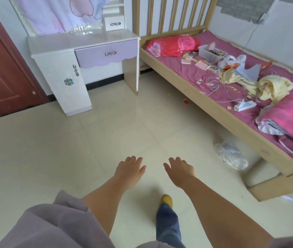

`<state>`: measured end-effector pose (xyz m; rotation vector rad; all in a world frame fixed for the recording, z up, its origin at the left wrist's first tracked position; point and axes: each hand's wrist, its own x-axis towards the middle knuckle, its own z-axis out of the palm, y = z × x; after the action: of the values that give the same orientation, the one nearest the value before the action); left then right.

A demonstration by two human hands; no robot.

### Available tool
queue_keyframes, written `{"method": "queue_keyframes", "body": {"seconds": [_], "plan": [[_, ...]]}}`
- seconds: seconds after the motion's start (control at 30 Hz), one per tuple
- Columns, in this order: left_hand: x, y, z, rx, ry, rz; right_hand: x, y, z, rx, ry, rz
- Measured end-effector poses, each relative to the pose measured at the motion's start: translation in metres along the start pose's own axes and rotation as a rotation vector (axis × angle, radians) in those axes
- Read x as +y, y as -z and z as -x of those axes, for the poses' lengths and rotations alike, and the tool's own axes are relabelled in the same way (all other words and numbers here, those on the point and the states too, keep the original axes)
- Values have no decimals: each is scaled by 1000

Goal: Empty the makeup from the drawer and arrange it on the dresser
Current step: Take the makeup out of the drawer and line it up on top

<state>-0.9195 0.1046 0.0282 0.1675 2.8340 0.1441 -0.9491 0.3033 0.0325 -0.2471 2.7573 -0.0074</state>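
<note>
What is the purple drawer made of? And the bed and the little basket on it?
The purple drawer looks like glossy painted or laminated board, with a shiny metal bow handle. The bed frame seems pale bare wood, judging by its slats. The basket looks like white plastic mesh.

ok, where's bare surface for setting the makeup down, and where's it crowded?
The dresser top looks bare from its left edge to the right corner above the closed purple drawer, bordered behind by the hanging cloth and small upper drawer unit. Crowded: the bed, with basket, papers and cables. Both the left hand and right hand are empty.
</note>
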Motion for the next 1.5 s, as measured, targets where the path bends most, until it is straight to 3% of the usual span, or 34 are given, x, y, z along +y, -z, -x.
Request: {"method": "queue_keyframes", "body": {"seconds": [0.4,0.63,0.93,1.23,1.5], "plan": [[-41,88,-272,90,267,127,42,123,-313,-25,221,138],[-133,121,-402,103,406,145,-17,177,-485,0,382,188],[-278,218,-587,105,452,208,-97,273,-699,21,392,131],[-389,257,-759,78,546,249,-150,329,-909,-13,443,142],[-465,275,-890,75,734,553,-224,351,-1061,-223,451,2]]}}
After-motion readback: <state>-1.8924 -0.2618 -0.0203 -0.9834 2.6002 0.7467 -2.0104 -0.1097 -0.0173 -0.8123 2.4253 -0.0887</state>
